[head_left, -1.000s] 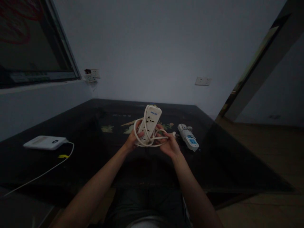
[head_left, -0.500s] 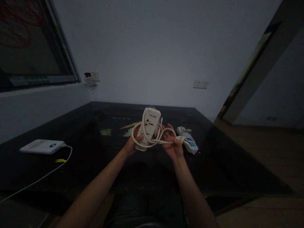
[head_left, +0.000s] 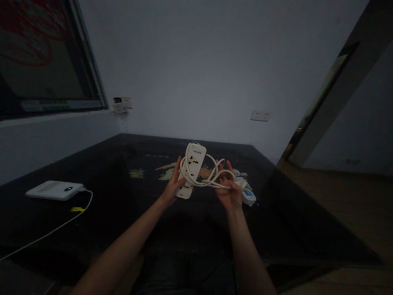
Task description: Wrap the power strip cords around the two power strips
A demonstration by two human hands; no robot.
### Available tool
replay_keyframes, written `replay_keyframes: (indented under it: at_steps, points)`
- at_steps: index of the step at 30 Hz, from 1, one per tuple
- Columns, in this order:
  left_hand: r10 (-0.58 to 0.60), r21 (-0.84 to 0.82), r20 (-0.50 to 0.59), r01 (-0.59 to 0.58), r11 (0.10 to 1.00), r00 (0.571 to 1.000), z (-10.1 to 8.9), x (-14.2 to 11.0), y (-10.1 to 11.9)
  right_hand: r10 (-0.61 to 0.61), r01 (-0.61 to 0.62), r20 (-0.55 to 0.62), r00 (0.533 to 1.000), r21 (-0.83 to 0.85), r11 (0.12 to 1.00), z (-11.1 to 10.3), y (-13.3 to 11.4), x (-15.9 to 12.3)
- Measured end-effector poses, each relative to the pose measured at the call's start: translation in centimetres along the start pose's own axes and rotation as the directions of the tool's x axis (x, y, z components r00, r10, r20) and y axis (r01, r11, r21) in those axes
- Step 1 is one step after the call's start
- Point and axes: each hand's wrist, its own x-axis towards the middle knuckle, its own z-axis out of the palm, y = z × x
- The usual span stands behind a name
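Observation:
My left hand point(head_left: 171, 187) grips a white power strip point(head_left: 196, 160) by its lower left side, thumb on the front and fingers along the edge. The strip is held tilted above the table, its sockets facing me. A white cord point(head_left: 205, 182) loops around the strip and runs across to the right. My right hand point(head_left: 230, 194) holds the cord near its plug end, the thumb pressing on it and the other fingers partly spread behind the loops. Just beyond that hand lies a second power strip point(head_left: 249, 198) with blue socket panels, partly hidden by the hand and the plug.
A white power bank point(head_left: 52, 190) with a cable attached rests on the dark table point(head_left: 123, 229) at left, near a yellow scrap point(head_left: 77, 209). Wall sockets point(head_left: 260, 115) sit on the back wall. The table's right edge slants toward the floor area.
My right hand has moved right, drawing the cord loops away from the strip and stretching them wider. The strip in my left hand has lowered slightly.

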Motion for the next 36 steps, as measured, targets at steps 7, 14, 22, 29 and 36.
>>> replay_keyframes:
  at_steps: [7, 14, 22, 29, 36]
  points:
    - [-0.007, 0.013, 0.029, 0.006, 1.000, 1.000, -0.2, -0.1, -0.1, 0.010, -0.012, -0.052, 0.999, -0.050, 0.999, -1.0, 0.1, 0.3]
    - [0.072, 0.047, 0.007, -0.072, 0.996, 0.997, -0.4, 0.2, -0.9, -0.050, 0.046, -0.080, 0.996, -0.060, 0.997, -1.6, -0.1, 0.4]
    - [0.037, 0.046, 0.042, -0.039, 0.998, 0.998, -0.4, 0.0, -0.9, -0.013, 0.016, -0.197, 0.980, 0.016, 1.000, -2.9, -0.2, 1.2]
    - [0.029, 0.043, 0.060, -0.032, 0.999, 0.998, -0.9, 0.3, -1.3, 0.040, -0.082, -0.214, 0.976, -0.192, 0.978, -3.8, -0.3, 1.5]
    - [-0.038, -0.038, -0.110, 0.034, 0.999, 0.993, -0.5, 0.6, -1.1, 0.071, -0.108, -0.121, 0.990, -0.329, 0.938, -2.8, 0.0, 1.0]
